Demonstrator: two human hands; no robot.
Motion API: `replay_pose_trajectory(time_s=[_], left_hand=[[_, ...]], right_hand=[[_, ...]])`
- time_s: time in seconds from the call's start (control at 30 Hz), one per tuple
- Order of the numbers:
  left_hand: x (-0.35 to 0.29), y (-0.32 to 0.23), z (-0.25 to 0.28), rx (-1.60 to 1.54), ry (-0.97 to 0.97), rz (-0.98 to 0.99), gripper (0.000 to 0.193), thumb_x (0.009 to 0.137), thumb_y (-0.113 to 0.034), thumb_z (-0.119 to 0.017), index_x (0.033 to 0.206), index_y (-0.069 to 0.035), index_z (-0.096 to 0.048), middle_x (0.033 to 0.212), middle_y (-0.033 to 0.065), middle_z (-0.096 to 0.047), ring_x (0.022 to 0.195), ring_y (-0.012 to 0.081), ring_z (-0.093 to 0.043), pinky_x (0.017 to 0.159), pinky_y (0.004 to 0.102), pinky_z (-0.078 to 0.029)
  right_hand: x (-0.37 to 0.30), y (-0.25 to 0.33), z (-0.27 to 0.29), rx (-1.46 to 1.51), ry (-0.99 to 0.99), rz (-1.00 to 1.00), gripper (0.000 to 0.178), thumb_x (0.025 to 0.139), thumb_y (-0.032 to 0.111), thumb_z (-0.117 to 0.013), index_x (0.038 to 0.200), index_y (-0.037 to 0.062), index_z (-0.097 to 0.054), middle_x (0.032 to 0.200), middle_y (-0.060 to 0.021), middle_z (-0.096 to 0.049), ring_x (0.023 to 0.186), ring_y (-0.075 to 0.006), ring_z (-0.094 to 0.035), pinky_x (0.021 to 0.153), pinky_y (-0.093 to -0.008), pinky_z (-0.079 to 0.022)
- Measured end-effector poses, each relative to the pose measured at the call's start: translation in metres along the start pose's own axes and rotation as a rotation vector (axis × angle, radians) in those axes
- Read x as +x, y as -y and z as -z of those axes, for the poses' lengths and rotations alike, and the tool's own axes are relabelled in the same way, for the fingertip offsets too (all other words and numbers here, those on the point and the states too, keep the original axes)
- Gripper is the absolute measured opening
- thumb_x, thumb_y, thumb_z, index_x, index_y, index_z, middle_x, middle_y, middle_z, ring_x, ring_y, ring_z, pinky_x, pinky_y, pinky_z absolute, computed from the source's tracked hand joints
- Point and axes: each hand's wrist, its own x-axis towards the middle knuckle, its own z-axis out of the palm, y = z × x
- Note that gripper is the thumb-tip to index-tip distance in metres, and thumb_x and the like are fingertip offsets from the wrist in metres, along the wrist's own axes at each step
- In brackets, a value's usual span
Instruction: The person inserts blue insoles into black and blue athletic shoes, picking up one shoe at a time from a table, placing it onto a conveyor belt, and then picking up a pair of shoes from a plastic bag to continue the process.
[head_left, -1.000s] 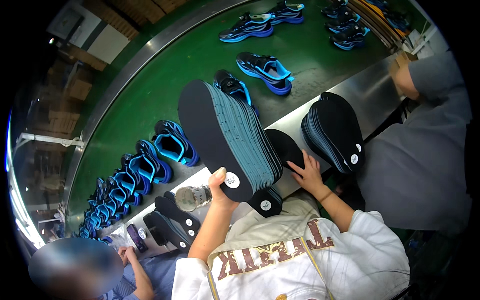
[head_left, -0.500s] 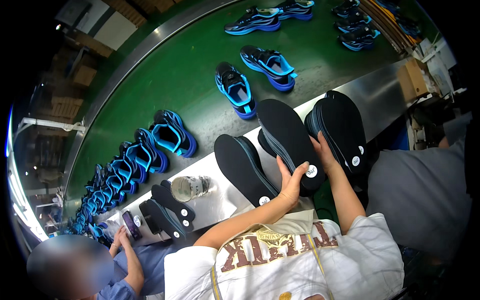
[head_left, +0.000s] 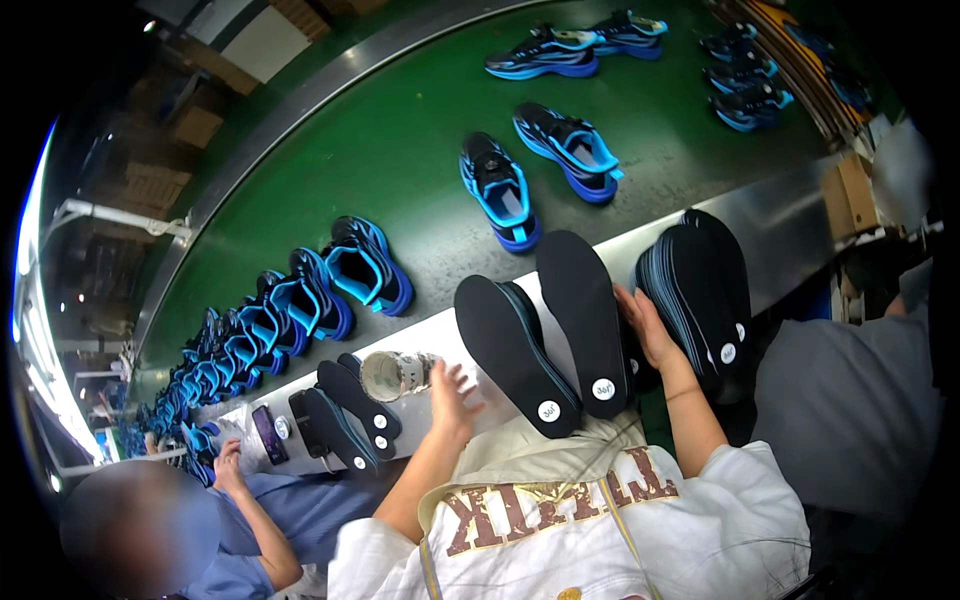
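My left hand is open, its fingers spread and holding nothing, next to a clear jar-like container lying on its side. To its right, two piles of black shoe insoles lean on the metal ledge: a left pile and a middle pile, each with a round white sticker at its lower end. My right hand is open, fingers stretched along the right side of the middle pile; whether they touch it I cannot tell. Beyond that hand stands a thicker insole stack with greyish-blue edges.
Across the green belt, a pair of black-and-blue sneakers stands ahead, with a long row of sneakers at left. Smaller insole piles and a phone lie on the ledge. A co-worker's hand is at lower left.
My left hand has let go of the middle insole pile and moved left toward the container. That pile has come down between the other piles. My right hand stays beside it, and the view has shifted slightly.
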Motion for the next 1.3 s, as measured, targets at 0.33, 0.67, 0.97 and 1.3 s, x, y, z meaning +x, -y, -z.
replay_pose_trajectory(time_s=[0.33,0.67,0.97,1.3], left_hand=[[-0.015,0.017,-0.123,-0.523,0.468,-0.033,0.077,0.081,-0.067,-0.019,0.129,-0.010,-0.038,0.126,0.0100,-0.045,0.114,0.0269,-0.043,0.098,0.0395,-0.033],[0.029,0.008,-0.037,0.155,0.349,0.036,0.052,0.082,-0.043,-0.049,0.122,-0.011,-0.041,0.116,0.0064,-0.046,0.102,0.0202,-0.045,0.087,0.0372,-0.035],[0.080,-0.186,-0.081,0.999,0.064,-1.838,0.051,0.075,-0.024,-0.062,0.121,-0.010,-0.044,0.117,0.0154,-0.044,0.110,0.0330,-0.041,0.090,0.0432,-0.034],[0.194,-0.230,-0.169,0.356,0.357,-1.116,0.038,0.084,-0.033,-0.055,0.101,0.001,-0.058,0.077,0.0110,-0.062,0.069,0.0203,-0.057,0.065,0.0309,-0.045]], right_hand=[[0.010,0.016,0.001,0.269,0.044,-0.231,0.076,0.084,0.062,-0.025,0.134,0.0036,-0.028,0.135,-0.0106,-0.034,0.123,-0.0219,-0.033,0.102,-0.0300,-0.025],[-0.017,0.062,-0.016,-0.147,-0.218,0.122,0.059,0.090,0.045,-0.033,0.131,0.0029,-0.032,0.133,-0.0101,-0.037,0.121,-0.0191,-0.037,0.100,-0.0291,-0.027],[-0.068,0.080,-0.134,-1.438,-0.291,0.423,0.039,0.069,0.025,-0.069,0.096,0.0012,-0.054,0.113,-0.0222,-0.049,0.102,-0.0374,-0.049,0.088,-0.0392,-0.040],[-0.075,0.053,-0.149,-1.251,-0.403,0.104,0.047,0.062,0.025,-0.076,0.095,0.0021,-0.052,0.122,-0.0273,-0.041,0.112,-0.0372,-0.044,0.090,-0.0395,-0.039]])
